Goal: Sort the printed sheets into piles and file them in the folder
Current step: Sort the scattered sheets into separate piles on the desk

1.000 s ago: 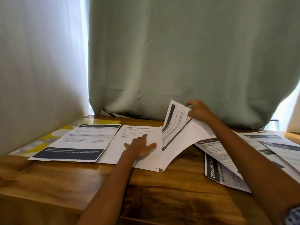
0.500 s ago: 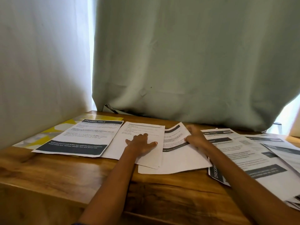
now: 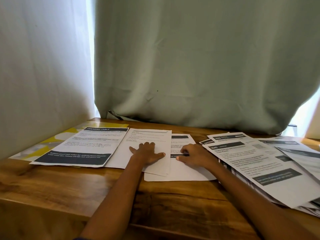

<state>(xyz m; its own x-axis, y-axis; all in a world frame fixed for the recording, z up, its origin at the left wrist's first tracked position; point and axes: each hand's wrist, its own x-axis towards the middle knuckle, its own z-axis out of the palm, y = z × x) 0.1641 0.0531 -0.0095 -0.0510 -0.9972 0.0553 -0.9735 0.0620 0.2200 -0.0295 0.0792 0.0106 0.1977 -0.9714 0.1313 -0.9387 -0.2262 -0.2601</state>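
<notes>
Sorting step, piles partly laid out on the wooden worktop [image 3: 52, 184]. Left hand [image 3: 147, 153] lies flat, fingers spread, pressing down the plain text sheet [image 3: 149, 135] in the middle pile. Right hand [image 3: 195, 157] rests on the sheet with the dark header bar [image 3: 181, 172] just beside it, fingers curled at the print as if pinching or nudging it; can't tell if it actually grips the paper. That sheet tucks under the right edge of the middle pile. "Dressing Table" sheet [image 3: 86, 146] sits at the left, lying on a yellow patterned folder [image 3: 52, 139] at the far left edge. Unsorted heap of printed sheets [image 3: 259, 163] fans loosely at the right, overlapping, some hanging past the near worktop edge.

Risks, judged from this: the right forearm lies over the loose heap, so a sweep back could drag sheets off the edge. Middle pile and header sheet overlap, so the two piles could merge or skew if slid. The folder is covered, so getting at it may disturb the left pile. Green curtain [image 3: 199, 66] hangs behind, touching the worktop.
</notes>
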